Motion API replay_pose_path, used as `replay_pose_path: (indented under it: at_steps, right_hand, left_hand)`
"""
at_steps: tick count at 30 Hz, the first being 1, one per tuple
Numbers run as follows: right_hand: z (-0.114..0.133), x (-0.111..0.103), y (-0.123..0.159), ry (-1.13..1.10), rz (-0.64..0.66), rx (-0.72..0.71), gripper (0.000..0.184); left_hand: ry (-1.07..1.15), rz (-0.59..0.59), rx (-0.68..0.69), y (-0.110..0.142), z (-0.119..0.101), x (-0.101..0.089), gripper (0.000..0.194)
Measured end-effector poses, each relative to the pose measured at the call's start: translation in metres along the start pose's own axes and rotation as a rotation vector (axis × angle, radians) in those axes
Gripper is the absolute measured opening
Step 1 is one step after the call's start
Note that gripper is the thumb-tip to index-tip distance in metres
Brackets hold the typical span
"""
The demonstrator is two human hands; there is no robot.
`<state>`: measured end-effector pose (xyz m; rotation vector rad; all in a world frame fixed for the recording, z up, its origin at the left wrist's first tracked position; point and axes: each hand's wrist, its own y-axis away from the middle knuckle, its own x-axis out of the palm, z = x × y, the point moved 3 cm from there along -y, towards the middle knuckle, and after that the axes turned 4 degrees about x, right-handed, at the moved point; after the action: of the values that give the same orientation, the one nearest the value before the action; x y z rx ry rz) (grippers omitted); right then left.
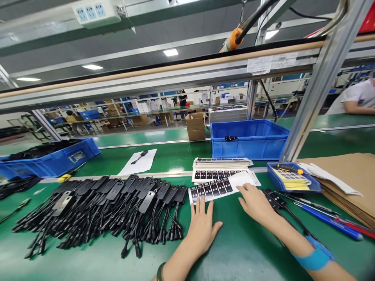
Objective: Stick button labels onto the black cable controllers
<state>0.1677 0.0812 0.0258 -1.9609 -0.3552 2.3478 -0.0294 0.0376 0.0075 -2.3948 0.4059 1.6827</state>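
The label sheet (pixel 212 188) lies at twelve o'clock from the left hand (pixel 202 228), its fingers spread on the near edge. At the sheet's three-o'clock end, whether the right hand (pixel 255 201) pinches is unclear. Light, flat pressure should prevent creasing.

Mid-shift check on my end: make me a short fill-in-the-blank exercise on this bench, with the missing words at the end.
1. The heaped cables lie to the ____ of the left hand.
2. The label sheet has its unprinted end nearest the ____ hand.
3. The bin beside the carton is coloured ____.

Missing words: left; right; blue.
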Motion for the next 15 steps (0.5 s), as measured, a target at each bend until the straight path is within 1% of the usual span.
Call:
replay_pose_path:
  at_steps: [2, 5, 7, 9, 11, 13, 15]
  right_hand:
    - [0.006, 0.004, -0.023, -0.102, 0.000, -0.032, 0.034]
    - [0.008, 0.014, -0.057, -0.255, -0.034, -0.007, 0.033]
    - [0.006, 0.020, -0.071, -0.362, -0.057, 0.016, 0.024]
    - [0.002, 0.024, -0.077, -0.479, -0.085, 0.038, 0.017]
    - [-0.005, 0.023, -0.077, -0.604, -0.133, 0.086, 0.018]
    - [-0.016, 0.018, -0.075, -0.732, -0.208, 0.178, 0.026]
    - [-0.026, 0.010, -0.068, -0.859, -0.292, 0.284, 0.040]
  left_hand:
    - [-0.023, -0.005, -0.001, 0.001, -0.001, -0.001, 0.059]
    - [-0.041, -0.007, -0.018, 0.003, -0.002, -0.003, 0.059]
    - [-0.043, 0.006, -0.025, 0.003, -0.002, -0.003, 0.059]
    - [-0.036, 0.007, -0.027, 0.004, 0.000, -0.001, 0.061]
    - [-0.026, -0.020, -0.013, 0.004, 0.002, 0.002, 0.065]
    - [-0.026, -0.052, 0.009, 0.004, 0.004, 0.005, 0.068]
    - [-0.060, -0.076, 0.033, 0.003, 0.005, 0.005, 0.070]
